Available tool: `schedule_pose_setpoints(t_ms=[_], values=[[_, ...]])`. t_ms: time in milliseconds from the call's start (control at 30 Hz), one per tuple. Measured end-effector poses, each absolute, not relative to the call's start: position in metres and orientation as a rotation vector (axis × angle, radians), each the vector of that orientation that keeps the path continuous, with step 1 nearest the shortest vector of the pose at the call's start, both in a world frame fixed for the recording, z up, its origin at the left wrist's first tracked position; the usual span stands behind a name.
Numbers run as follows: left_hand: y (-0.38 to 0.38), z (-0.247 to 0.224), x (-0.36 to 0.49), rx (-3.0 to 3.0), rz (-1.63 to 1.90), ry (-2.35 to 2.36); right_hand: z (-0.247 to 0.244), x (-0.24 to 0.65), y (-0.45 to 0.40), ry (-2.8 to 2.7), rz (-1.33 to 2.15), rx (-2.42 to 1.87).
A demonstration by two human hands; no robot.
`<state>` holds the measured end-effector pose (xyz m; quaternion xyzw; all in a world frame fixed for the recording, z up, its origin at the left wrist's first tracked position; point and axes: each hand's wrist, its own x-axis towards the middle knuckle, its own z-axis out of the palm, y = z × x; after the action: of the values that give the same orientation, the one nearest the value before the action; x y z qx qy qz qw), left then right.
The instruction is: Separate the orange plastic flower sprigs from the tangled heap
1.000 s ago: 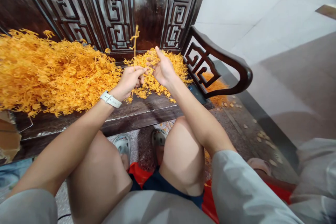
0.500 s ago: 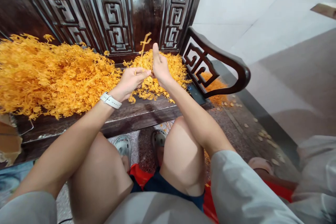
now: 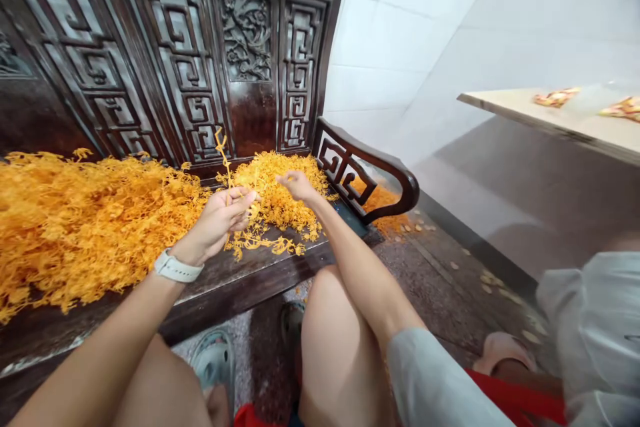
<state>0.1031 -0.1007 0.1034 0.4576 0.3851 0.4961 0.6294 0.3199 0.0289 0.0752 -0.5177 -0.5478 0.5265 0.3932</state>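
My left hand (image 3: 223, 217), with a pale watch on its wrist, pinches a thin yellow-orange branched strand (image 3: 223, 150) that sticks up above the fingers. It looks like a plastic flower part. My right hand (image 3: 299, 185) is over the smaller heap of yellow-orange flower pieces (image 3: 273, 213), fingers curled and pointing left; whether something small is between them I cannot make out. To the left lies a much larger heap of similar pieces (image 3: 100, 220). Both heaps rest on the seat of a dark wooden bench (image 3: 240, 300).
The bench's carved armrest (image 3: 400, 180) stands right of the small heap. Orange pieces (image 3: 383, 207) lie on the floor behind it. A light board (image 3: 550, 117) with wrapped items juts out at the right. Another person's clothed leg (image 3: 590, 320) is at the lower right.
My view has tilted up and turned right. My hands have moved apart: the right from beside the left to over the small heap, its raised thumb now lowered. The left still holds the strand.
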Motion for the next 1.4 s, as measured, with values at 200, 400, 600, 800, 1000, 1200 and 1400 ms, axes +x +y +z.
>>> schedule_pose_setpoints(t_ms=[200,400,600,800,1000,1200,1400], values=[[-0.08,0.095,0.082,1.037,1.257,1.101,0.061,0.325,0.02,-2.205,1.816,-1.538],[-0.075,0.088,0.079,1.029,1.252,1.159,0.074,0.311,0.051,-1.042,1.537,-1.016],[-0.063,0.076,0.087,1.209,1.347,1.313,0.064,0.294,0.048,-0.864,1.722,-1.038],[-0.051,0.066,0.081,1.521,1.359,1.603,0.086,0.265,0.012,-1.525,1.54,-1.003],[-0.052,0.067,0.085,1.785,1.323,1.746,0.076,0.239,0.001,-1.501,1.415,-0.934],[-0.046,0.062,0.1,1.581,1.383,1.666,0.071,0.233,0.011,-1.312,1.297,-0.979],[-0.048,0.055,0.11,1.643,1.37,1.586,0.075,0.231,0.01,-1.459,1.133,-1.014]])
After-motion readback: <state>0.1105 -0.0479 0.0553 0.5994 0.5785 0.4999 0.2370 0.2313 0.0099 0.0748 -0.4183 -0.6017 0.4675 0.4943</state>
